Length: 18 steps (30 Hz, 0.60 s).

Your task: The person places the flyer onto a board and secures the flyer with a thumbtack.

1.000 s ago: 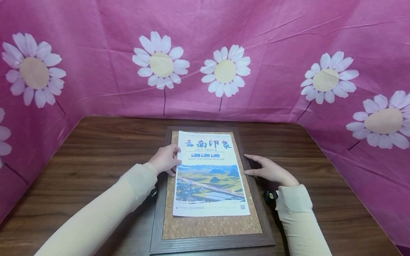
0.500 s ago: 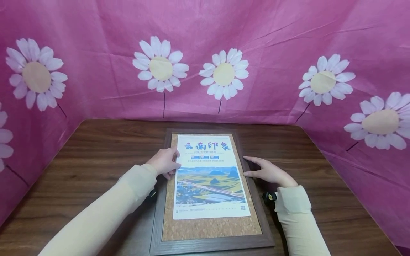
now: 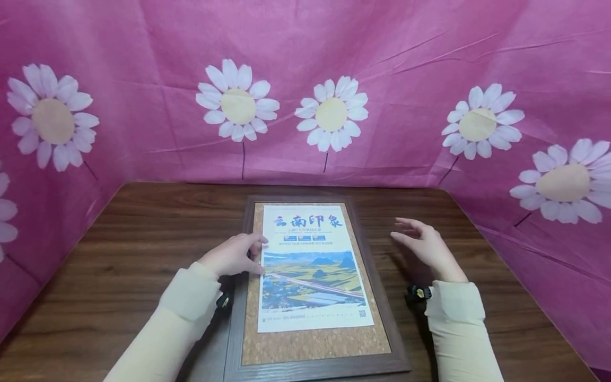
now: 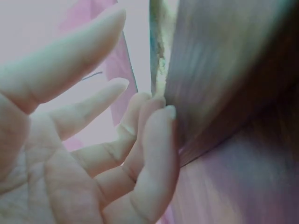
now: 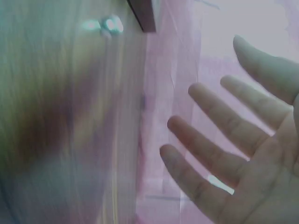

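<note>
A printed poster point(image 3: 312, 289) with blue lettering and a landscape picture lies on a cork board point(image 3: 315, 347) in a dark brown frame point(image 3: 317, 367). At the poster's left edge is my left hand point(image 3: 235, 254), its thumb and fingers apart. In the left wrist view, some fingertips point(image 4: 161, 114) are bent against the frame's inner edge; whether the upper ones touch the paper is unclear. My right hand point(image 3: 425, 246) hovers to the right of the frame, away from it. The right wrist view shows that hand's fingers point(image 5: 201, 154) spread with nothing between them.
The frame lies on a dark wood-grain table point(image 3: 162, 233). A pink cloth point(image 3: 396, 127) printed with white flowers rises behind and along both sides. A small shiny round spot point(image 5: 111, 24) shows near a dark corner in the right wrist view; its kind is unclear.
My right hand has left the frame's right side and moved outward. The left hand has shifted slightly left and lower, its thumb and fingers spreading. The poster lies practically where it was on the cork.
</note>
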Tool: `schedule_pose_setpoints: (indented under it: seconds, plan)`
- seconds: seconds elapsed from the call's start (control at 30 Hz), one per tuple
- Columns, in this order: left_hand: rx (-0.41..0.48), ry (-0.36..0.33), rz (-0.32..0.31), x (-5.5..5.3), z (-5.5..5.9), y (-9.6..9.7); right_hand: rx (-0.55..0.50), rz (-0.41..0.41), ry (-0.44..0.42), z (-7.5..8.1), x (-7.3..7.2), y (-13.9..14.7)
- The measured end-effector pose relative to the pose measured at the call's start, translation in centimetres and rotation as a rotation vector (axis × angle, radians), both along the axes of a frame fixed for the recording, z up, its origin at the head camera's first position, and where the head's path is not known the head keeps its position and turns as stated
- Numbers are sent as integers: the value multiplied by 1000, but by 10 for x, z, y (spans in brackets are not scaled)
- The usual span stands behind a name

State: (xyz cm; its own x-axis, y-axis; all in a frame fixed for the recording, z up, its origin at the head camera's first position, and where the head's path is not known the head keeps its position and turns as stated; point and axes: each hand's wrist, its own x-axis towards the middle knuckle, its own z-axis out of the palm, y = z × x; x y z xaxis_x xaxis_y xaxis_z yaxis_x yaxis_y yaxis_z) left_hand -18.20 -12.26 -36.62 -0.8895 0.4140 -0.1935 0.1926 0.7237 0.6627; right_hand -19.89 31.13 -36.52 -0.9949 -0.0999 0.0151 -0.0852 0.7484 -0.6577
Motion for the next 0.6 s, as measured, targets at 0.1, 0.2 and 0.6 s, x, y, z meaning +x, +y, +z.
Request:
schedule_pose_setpoints:
  seconds: [0.1, 0.2, 0.6]
  plan:
    - [48, 12, 10, 4, -5, -5, 42, -35, 27, 2, 2, 8]
    - [152, -7, 14, 7, -11, -10, 81, -55, 35, 1, 1, 10]
    - [313, -67, 98, -4, -21, -29, 12, 183, -223, -14, -6, -7]
